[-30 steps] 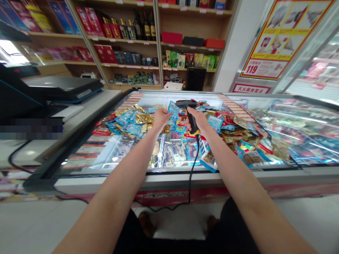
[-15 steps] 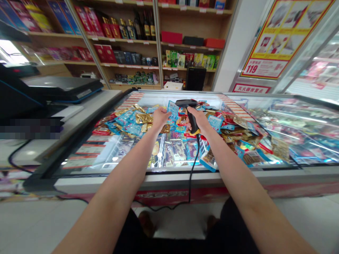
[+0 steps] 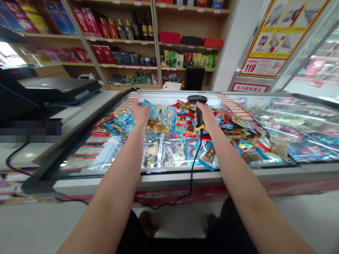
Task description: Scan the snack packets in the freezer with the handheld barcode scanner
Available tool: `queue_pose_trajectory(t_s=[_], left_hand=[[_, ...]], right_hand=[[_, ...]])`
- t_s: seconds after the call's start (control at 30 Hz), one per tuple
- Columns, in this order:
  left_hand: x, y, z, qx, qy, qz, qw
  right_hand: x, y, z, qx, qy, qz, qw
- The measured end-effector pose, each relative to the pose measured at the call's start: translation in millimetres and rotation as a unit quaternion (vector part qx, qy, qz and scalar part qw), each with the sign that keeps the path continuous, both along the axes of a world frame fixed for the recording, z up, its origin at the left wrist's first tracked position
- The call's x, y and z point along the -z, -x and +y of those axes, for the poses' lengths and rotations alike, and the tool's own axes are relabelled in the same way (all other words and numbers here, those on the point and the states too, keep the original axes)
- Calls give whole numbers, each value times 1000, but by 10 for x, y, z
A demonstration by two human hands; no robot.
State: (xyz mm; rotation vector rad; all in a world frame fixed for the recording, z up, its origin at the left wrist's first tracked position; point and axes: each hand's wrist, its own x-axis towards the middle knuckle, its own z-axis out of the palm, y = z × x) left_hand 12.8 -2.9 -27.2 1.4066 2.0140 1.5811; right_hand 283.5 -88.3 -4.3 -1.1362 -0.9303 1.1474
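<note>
My right hand (image 3: 205,115) is wrapped round the grip of a black and yellow barcode scanner (image 3: 197,99), held upright over the snack packets. Its black cord (image 3: 192,173) hangs over the front of the freezer. To the left, my left hand (image 3: 141,112) is closed on the edge of a light-blue snack packet (image 3: 153,110). Beneath that hand lies a pile of blue packets (image 3: 122,121) with a gold packet (image 3: 156,128) beside it. Red and gold packets (image 3: 185,120) lie between the hands, and a larger heap (image 3: 238,132) spreads out beyond my right wrist.
The packets lie on the glass top of a chest freezer (image 3: 108,155), with goods visible under the glass. A counter with a flat scale (image 3: 66,88) stands at the left. Shelves of bottles and boxes (image 3: 127,53) line the back; a poster (image 3: 283,38) hangs at the right.
My left hand has moved left with the blue packet, away from the scanner. My right hand and the scanner have shifted slightly right.
</note>
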Motion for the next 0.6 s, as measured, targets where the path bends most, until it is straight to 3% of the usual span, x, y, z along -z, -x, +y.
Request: queue_pose_trajectory(t_s=[0.1,0.33,0.43,0.6], left_hand=[[-65,98,-105,-62,28,28,997],[-45,63,-274,-92,55,191,976],[-26,-60,-289,-60,36,234,970],[88,-426,-297,78,28,282,956]], right_hand=[[0,-21,14,19,-2,-5,1000],[13,-31,32,40,14,0,999],[20,-29,36,43,17,0,999],[22,-28,49,46,21,-5,999]])
